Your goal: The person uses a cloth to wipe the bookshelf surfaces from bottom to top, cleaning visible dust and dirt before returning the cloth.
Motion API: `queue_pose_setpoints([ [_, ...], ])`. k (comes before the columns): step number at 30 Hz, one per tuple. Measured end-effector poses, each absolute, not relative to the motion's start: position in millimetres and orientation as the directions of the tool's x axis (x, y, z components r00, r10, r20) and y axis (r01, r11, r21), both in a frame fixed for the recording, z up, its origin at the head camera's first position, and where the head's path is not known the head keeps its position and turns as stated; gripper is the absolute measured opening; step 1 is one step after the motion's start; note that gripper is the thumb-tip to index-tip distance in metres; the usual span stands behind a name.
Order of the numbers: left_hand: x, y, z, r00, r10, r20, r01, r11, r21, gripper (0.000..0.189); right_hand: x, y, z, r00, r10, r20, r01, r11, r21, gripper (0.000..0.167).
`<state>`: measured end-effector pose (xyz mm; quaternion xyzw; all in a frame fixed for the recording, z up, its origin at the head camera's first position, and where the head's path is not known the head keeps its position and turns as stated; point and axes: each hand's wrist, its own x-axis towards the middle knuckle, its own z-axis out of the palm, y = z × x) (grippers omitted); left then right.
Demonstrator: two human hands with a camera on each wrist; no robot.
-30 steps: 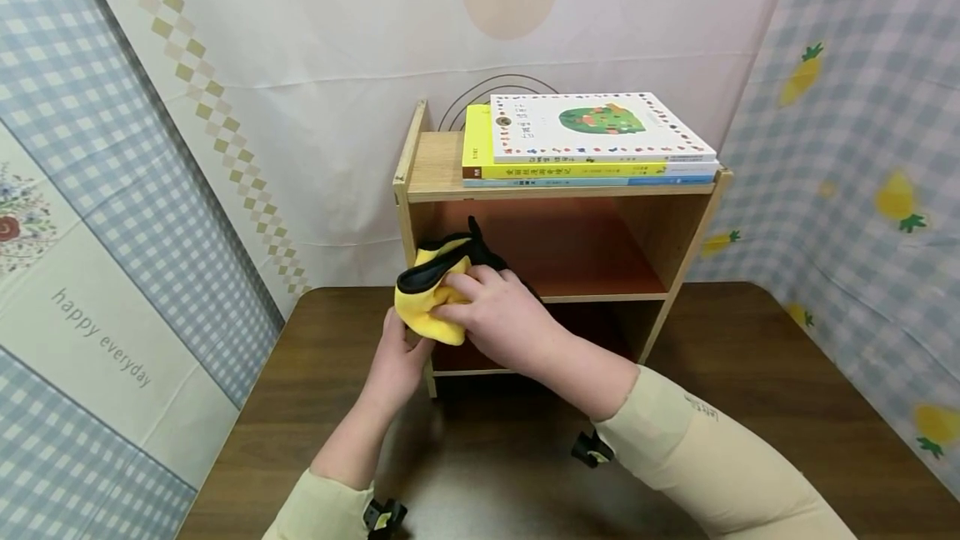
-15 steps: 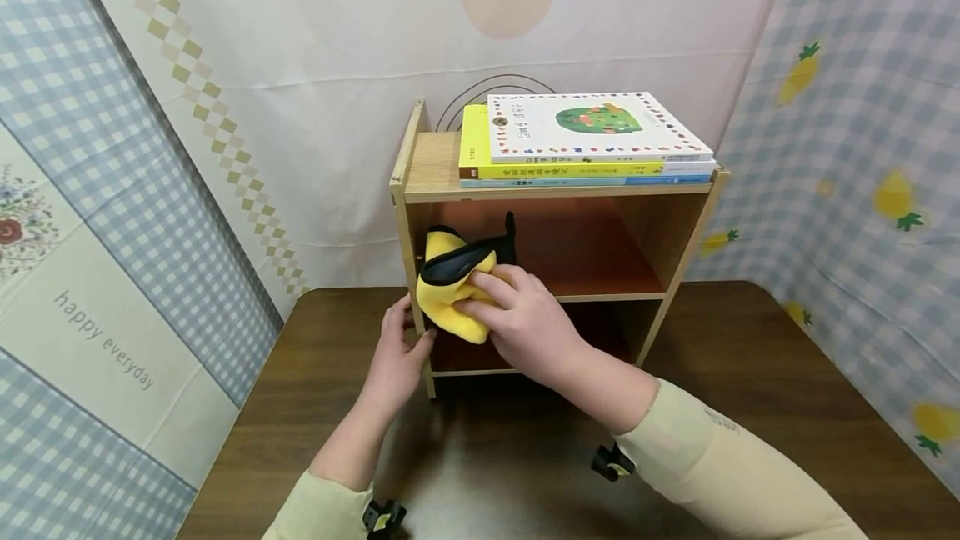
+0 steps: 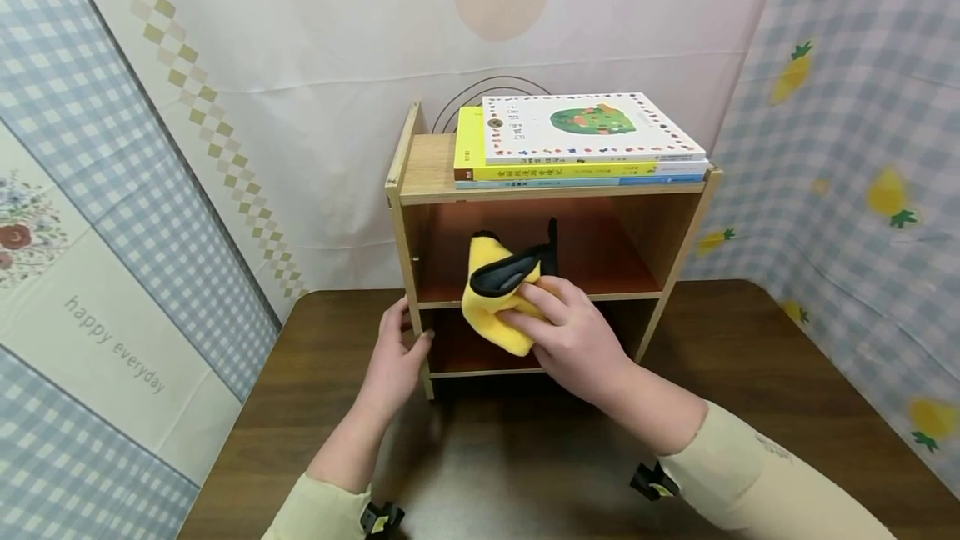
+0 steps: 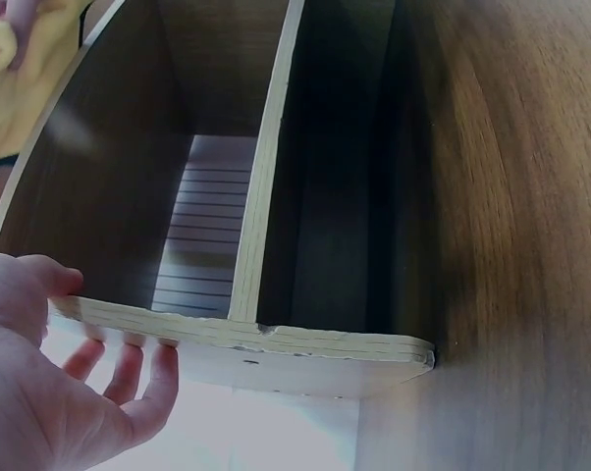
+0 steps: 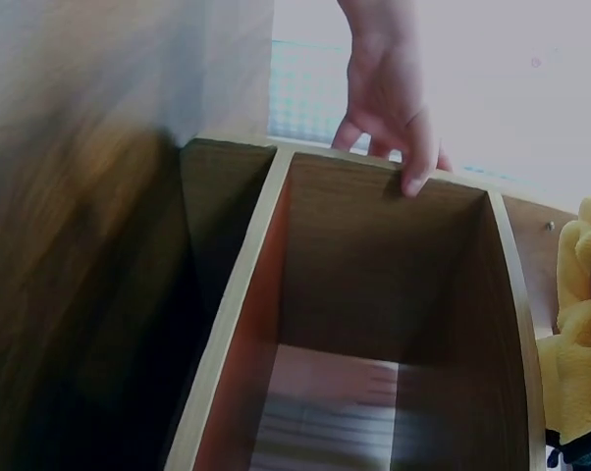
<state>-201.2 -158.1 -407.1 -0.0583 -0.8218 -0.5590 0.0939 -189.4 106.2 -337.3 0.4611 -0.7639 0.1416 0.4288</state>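
Note:
In the head view, a small wooden shelf unit (image 3: 678, 261) stands on the table. My left hand (image 3: 396, 361) holds the front edge of its left side panel (image 3: 406, 252). From the left wrist view, the thumb lies on the inner face and the fingers (image 4: 160, 388) on the outer face of that panel. My right hand (image 3: 576, 340) grips a folded yellow cloth (image 3: 487, 319) with black trim and a black loop. The cloth is bunched in front of the middle board, and the right fingers partly hide it. Yellow folds of the cloth (image 5: 577, 378) show at the right wrist view's edge.
Several thin books (image 3: 592, 127) lie stacked on the unit's top board (image 3: 430, 165). The dark wood table (image 3: 495, 465) spreads in front and to both sides. A pale wall cloth (image 3: 322, 32) hangs behind, and checked cloths (image 3: 847, 148) hang at the sides.
My right hand has carried the yellow cloth rightward from the left side panel across the front of the middle compartment. The left hand has stayed at the left panel; the cloth has moved away from it.

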Motion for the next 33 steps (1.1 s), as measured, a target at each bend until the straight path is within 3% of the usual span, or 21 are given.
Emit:
queue_pose_setpoints([
  [6,-202.5,-158.4,-408.8,-0.97,-0.005,0.242,0.225,0.358,0.906,0.054,-183.0,129.3,-347.2,-0.167,-0.561,0.811,-0.828,0.526,0.193,0.032],
  [9,-202.2,-158.3,-408.3,-0.972,-0.005,0.234,0.218,0.353,0.91,0.054,-179.4,138.4,-351.1,-0.14,-0.547,0.825,-0.827,0.523,0.207,0.023],
  [20,-202.3,-158.6,-409.1,-0.972,-0.009,0.236,0.217,0.364,0.906,0.055,-161.2,162.5,-363.7,-0.08,-0.545,0.834,-0.808,0.525,0.266,0.03],
  [27,-202.5,-159.0,-409.7,-0.97,-0.004,0.245,0.226,0.372,0.9,0.055,-152.0,173.0,-374.6,-0.075,-0.543,0.837,-0.805,0.529,0.271,0.032],
  [33,-202.7,-158.6,-409.7,-0.968,-0.005,0.252,0.231,0.381,0.895,0.055,-144.0,184.7,-385.5,-0.112,-0.537,0.836,-0.795,0.553,0.249,0.034],
])
